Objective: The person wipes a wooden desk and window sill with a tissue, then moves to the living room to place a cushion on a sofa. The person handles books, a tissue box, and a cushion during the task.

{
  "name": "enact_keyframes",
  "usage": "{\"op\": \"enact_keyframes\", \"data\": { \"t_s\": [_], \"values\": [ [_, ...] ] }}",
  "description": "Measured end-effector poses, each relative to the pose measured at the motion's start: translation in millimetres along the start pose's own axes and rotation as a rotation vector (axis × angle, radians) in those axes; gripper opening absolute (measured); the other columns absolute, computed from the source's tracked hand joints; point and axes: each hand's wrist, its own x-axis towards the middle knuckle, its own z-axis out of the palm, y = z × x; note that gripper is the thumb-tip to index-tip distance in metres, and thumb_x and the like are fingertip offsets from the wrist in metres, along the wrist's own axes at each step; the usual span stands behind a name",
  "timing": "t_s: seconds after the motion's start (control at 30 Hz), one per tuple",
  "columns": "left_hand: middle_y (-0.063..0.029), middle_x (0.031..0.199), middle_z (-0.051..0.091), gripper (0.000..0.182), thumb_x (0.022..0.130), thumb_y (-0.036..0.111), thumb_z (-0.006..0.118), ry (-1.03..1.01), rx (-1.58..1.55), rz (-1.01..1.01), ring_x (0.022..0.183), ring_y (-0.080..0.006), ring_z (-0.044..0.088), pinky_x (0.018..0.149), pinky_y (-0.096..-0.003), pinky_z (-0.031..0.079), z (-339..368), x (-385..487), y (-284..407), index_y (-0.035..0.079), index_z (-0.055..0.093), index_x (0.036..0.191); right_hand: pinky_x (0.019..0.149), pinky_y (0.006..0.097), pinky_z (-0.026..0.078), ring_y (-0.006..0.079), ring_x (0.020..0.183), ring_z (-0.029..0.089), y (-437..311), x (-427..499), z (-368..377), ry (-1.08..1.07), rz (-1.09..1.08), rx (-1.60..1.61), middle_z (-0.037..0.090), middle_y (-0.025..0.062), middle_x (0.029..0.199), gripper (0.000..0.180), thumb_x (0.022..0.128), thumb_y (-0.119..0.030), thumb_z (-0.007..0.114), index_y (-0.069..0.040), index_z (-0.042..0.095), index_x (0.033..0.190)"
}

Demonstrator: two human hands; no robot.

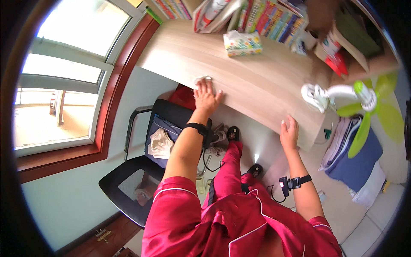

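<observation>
My left hand point(206, 97) lies palm down near the front edge of a light wooden desk point(257, 77). Its fingertips press on a crumpled white tissue or cloth point(201, 80), which is partly hidden beneath them. To the right, my right hand point(289, 133) is at the desk's front edge, fingers slightly bent and apart, holding nothing. A floral tissue box point(242, 44) stands farther back on the desk, with a tissue poking out of its top.
A row of books point(273, 21) lines the back. At the right corner a small fan with green blades point(359, 128) is clipped on. A black chair point(138, 186) bearing folded clothes point(162, 143) stands at the left, by the window point(67, 77). Folded bedding point(356, 160) lies at the right.
</observation>
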Motion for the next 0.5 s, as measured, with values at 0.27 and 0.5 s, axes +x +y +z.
{"op": "enact_keyframes", "data": {
  "t_s": [0.27,0.5],
  "values": [
    [-0.0222,0.157,0.005,0.088,0.091,0.065,0.033,0.012,-0.011,-0.323,0.145,-0.0404,0.001,0.115,-0.0537,0.009,-63.2,125.4,-175.7,0.003,0.014,0.151,0.105,0.0507,0.032,0.0418,0.125,0.038,-144.3,110.6,174.9,-0.051,-0.294,-0.013,0.043,0.0226,0.134,0.048,0.088,-0.019,0.063,-0.001,0.046,0.129],
    [-0.0232,0.155,0.013,0.093,0.088,0.069,0.036,0.06,0.011,-0.453,0.144,-0.0419,0.007,0.114,-0.0547,0.013,-96.9,213.3,-269.5,0.003,0.016,0.15,0.111,0.0513,0.022,0.0388,0.135,0.029,-277.6,166.4,315.8,-0.203,-0.451,-0.274,0.034,0.0233,0.145,0.061,0.089,-0.042,0.057,-0.005,0.045,0.135]
  ]
}}
